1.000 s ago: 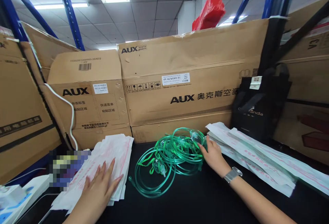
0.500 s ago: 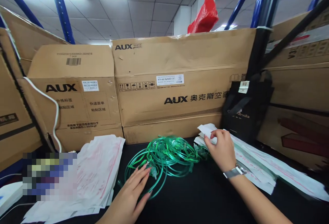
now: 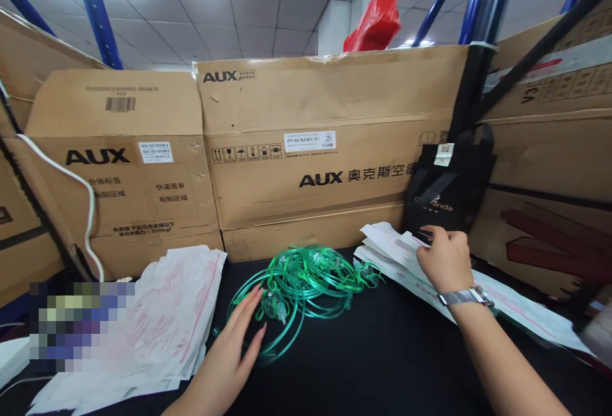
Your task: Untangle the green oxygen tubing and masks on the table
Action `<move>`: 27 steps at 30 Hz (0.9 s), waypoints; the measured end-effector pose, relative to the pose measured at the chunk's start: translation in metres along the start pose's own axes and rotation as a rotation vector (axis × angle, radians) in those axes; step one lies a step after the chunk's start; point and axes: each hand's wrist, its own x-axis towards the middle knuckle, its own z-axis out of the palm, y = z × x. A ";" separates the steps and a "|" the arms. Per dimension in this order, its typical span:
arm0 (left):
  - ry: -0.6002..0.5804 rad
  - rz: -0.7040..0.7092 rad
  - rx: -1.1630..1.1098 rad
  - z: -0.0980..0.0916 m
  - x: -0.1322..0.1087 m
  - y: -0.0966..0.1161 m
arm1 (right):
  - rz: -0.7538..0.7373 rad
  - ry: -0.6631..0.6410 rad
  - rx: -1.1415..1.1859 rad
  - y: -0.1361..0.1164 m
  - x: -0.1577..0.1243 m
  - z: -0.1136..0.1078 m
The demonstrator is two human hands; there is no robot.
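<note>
A heap of green plastic tubing (image 3: 301, 308) with clear green masks and green straps lies on the black table, looking like oxygen masks. My left hand (image 3: 239, 333) rests at the heap's left edge, fingers stretched out and the thumb apart, gripping nothing. My right hand (image 3: 447, 260), with a metal-banded watch on the wrist, is over the white paper pouches (image 3: 392, 247) on the right. Its index finger and thumb are apart, with nothing visible between them; the other fingers are curled and partly hidden.
A stack of white paper pouches (image 3: 176, 314) with red print lies on the left, beside a blurred-out patch. Large cardboard boxes (image 3: 306, 110) stand along the back. A black bag (image 3: 444, 186) stands at the back right, and a white cable (image 3: 90, 206) hangs at the left.
My right hand has moved right, away from the tubing and along the pouches, its thumb and index finger parting. The pouches' near ends shifted. My left hand slid slightly left.
</note>
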 end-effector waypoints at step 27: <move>-0.019 -0.204 -0.616 -0.004 0.002 0.011 | -0.633 0.208 0.146 -0.042 -0.041 -0.006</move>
